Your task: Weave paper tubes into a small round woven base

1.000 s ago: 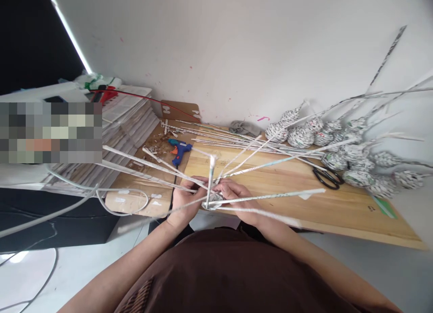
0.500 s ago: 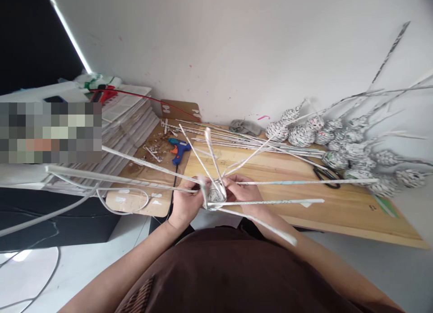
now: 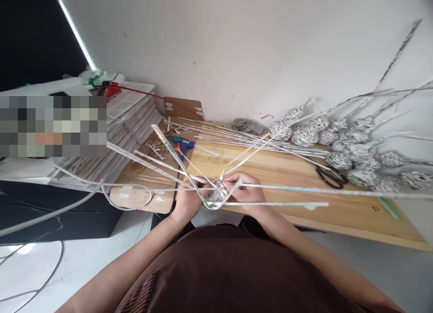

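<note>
A small woven paper piece (image 3: 216,195) is held between my two hands at the front edge of the wooden board. Several long rolled-paper strips stick out from it to the sides and upward. My left hand (image 3: 190,198) is closed round its left side, with the fingertips partly hidden behind the strips. On the right side, my right hand (image 3: 246,190) pinches a paper strip (image 3: 280,188) close to the weave. Another paper strip (image 3: 176,155) slants up to the left from the front of the piece.
Rolled-paper sticks (image 3: 243,139) lie along the back of the wooden board (image 3: 291,214). Woven paper gourds (image 3: 304,133) crowd the right, with black scissors (image 3: 331,177) beside them. A blue glue gun (image 3: 184,146) lies left, near stacked paper (image 3: 135,119) and a looped cable (image 3: 126,186).
The strips have shifted: one now slants up left from the front, and the strip that pointed toward the lower right no longer does. Both hands stay on the woven piece.
</note>
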The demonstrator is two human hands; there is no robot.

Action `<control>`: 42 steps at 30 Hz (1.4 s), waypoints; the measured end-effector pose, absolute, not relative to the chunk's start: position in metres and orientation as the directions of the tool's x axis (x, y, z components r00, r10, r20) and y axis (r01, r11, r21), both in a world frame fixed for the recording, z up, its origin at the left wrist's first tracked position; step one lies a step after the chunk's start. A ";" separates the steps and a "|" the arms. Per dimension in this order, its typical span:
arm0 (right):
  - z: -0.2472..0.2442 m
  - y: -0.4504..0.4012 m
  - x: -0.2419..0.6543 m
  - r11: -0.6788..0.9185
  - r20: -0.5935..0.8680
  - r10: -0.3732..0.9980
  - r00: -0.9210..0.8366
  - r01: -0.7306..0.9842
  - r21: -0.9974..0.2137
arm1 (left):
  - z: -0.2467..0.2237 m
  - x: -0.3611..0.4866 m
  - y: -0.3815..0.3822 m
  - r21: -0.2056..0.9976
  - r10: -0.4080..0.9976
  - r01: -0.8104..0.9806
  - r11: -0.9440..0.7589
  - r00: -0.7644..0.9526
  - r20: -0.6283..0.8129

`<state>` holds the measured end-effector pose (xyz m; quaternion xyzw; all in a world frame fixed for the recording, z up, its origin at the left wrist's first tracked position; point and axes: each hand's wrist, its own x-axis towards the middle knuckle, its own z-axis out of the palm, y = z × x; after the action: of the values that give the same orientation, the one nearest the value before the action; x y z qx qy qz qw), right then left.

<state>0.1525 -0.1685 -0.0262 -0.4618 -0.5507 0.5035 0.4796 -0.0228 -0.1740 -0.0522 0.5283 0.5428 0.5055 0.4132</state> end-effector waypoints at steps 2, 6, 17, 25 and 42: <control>-0.024 -0.167 0.151 -0.075 -0.065 0.992 -0.104 -0.093 -0.993 | -0.049 -0.023 -0.175 0.986 0.995 0.160 -0.045 -0.082 0.058; -0.018 -0.167 0.149 -0.363 -0.337 0.932 -0.135 -0.302 -0.882 | -0.046 -0.023 -0.176 0.980 0.994 0.193 -0.056 -0.084 0.073; -0.024 -0.164 0.152 -0.284 -0.260 0.958 -0.120 -0.295 -0.912 | -0.046 -0.021 -0.179 0.992 0.996 0.125 -0.021 -0.088 0.033; -0.028 -0.169 0.149 -0.429 -0.388 0.903 -0.185 -0.331 -0.841 | -0.040 -0.015 -0.180 0.995 0.991 0.093 -0.040 -0.126 0.051; -0.034 -0.167 0.134 -0.234 -0.241 0.970 0.012 -0.203 -0.951 | -0.043 -0.016 -0.177 0.990 0.963 0.107 -0.089 -0.244 0.113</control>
<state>0.1340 -0.1672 -0.0345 -0.5127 -0.3742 0.5951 0.4928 -0.0156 -0.1775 -0.0430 0.4811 0.5559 0.5595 0.3826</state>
